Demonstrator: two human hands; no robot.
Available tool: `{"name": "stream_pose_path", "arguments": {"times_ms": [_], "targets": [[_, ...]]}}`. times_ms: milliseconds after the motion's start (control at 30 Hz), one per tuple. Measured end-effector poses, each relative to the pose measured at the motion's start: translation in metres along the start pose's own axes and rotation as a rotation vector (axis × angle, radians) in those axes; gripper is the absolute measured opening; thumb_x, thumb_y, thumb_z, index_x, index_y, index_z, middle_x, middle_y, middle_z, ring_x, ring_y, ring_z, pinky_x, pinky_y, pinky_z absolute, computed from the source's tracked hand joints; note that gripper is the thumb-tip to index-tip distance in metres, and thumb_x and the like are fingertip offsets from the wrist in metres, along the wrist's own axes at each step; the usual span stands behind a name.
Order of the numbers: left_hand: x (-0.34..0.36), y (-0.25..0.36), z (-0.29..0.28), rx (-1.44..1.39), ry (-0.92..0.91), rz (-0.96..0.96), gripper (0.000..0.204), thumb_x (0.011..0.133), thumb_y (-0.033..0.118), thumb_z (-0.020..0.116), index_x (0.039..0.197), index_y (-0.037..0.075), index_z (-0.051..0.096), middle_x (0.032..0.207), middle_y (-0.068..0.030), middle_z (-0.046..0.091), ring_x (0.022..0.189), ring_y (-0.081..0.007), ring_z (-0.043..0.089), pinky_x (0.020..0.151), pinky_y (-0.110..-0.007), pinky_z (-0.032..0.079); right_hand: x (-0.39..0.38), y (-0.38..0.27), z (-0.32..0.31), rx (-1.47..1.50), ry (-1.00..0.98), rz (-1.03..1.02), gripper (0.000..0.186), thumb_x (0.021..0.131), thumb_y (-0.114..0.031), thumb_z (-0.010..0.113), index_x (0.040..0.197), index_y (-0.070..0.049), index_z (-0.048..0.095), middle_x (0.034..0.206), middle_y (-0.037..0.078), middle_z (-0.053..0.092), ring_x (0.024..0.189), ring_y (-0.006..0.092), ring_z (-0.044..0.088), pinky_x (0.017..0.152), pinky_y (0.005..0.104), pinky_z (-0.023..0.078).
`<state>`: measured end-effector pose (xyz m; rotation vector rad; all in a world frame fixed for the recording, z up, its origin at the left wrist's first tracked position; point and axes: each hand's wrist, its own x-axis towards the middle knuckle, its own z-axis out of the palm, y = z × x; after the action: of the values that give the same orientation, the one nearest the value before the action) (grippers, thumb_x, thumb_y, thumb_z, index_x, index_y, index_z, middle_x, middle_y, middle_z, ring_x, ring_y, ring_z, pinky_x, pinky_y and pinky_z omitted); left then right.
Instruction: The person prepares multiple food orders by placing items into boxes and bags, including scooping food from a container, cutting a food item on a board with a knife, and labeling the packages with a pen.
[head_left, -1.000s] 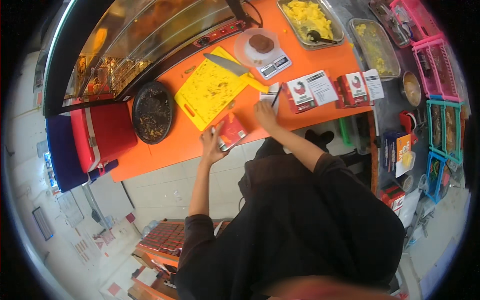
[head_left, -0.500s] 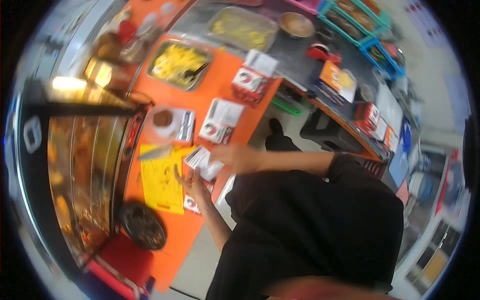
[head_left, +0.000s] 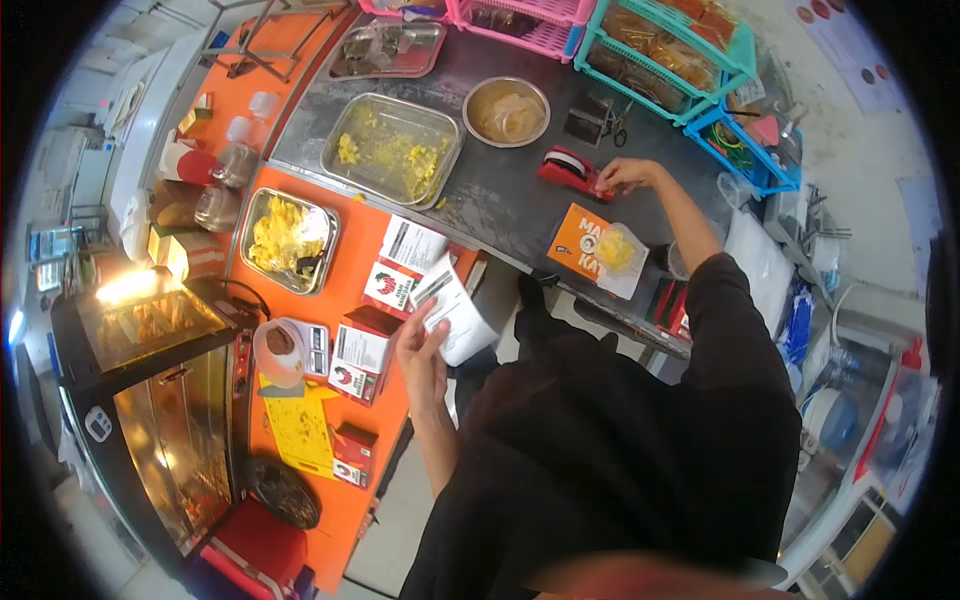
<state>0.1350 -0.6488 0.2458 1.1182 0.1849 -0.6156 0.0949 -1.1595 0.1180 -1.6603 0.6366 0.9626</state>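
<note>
A person's left hand clamps a printed white paper between its fingers, at the orange table's edge. The right hand reaches the end of a red tape dispenser on the grey table; whether its fingers grip is unclear.

Loose, plain blk. top w/ soft folds, near ctr. The R sleeve, a wide charcoal-blk. tube, stops abt. the elbow; R forearm & R hand bare, same w/ L forearm & L hand. Dk. trousers & a dk. shoe show on the far side.
</note>
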Motion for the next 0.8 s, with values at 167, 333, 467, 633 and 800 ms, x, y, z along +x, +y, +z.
{"name": "stream_pose_path", "arguments": {"times_ms": [167, 333, 467, 633, 800], "targets": [[0.03, 0.003, 0.071, -0.035, -0.057, 0.036, 0.055, 0.076, -0.016, 0.06, 0.128, -0.006, 0.049, 0.131, -0.0151, 0.051, 0.119, -0.0189, 0.049, 0.097, -0.029, 0.042, -0.001, 0.068, 0.003, 0.213, -0.031, -0.603, 0.014, 0.08, -0.017, 0.071, 0.086, -0.004, 0.07, 0.1, 0.004, 0.053, 0.096, 0.0182, 0.053, 0.073, 0.0298, 0.047], [0.046, -0.01, 0.113, 0.014, -0.139, 0.078, 0.064, 0.072, -0.018, 0.062, 0.132, -0.004, 0.046, 0.132, -0.0133, 0.05, 0.12, -0.0183, 0.048, 0.096, -0.03, 0.044, 0.013, 0.08, 0.006, -0.243, 0.312, -0.254, 0.01, 0.075, -0.012, 0.07, 0.078, -0.003, 0.072, 0.101, 0.01, 0.057, 0.098, 0.0155, 0.055, 0.072, 0.0291, 0.046], [0.05, -0.016, 0.127, 0.068, -0.194, 0.162, 0.083, 0.074, -0.018, 0.061, 0.145, 0.01, 0.027, 0.124, -0.0135, 0.057, 0.11, -0.0199, 0.058, 0.09, -0.031, 0.048, -0.085, -0.026, 0.044, 0.156, 0.315, -0.384, 0.014, 0.083, -0.015, 0.065, 0.09, -0.005, 0.072, 0.117, 0.009, 0.058, 0.101, 0.0117, 0.055, 0.082, 0.0275, 0.045], [0.038, -0.026, 0.162, 0.046, -0.34, 0.063, 0.097, 0.073, -0.018, 0.06, 0.149, 0.015, 0.012, 0.121, -0.0158, 0.059, 0.109, -0.0215, 0.059, 0.09, -0.032, 0.049, -0.117, -0.116, 0.157, 0.654, 0.246, -0.935, 0.027, 0.088, -0.016, 0.061, 0.11, 0.001, 0.064, 0.129, 0.006, 0.048, 0.122, 0.019, 0.044, 0.094, 0.0315, 0.042], [0.034, -0.029, 0.164, 0.134, -0.446, 0.013, 0.1, 0.072, -0.018, 0.06, 0.15, 0.016, 0.007, 0.115, -0.0167, 0.063, 0.102, -0.0218, 0.063, 0.083, -0.031, 0.052, -0.085, -0.084, 0.141, 0.538, 0.609, -0.681, 0.029, 0.084, -0.025, 0.067, 0.109, -0.01, 0.067, 0.129, 0.007, 0.047, 0.117, 0.0196, 0.044, 0.093, 0.032, 0.042]]}}
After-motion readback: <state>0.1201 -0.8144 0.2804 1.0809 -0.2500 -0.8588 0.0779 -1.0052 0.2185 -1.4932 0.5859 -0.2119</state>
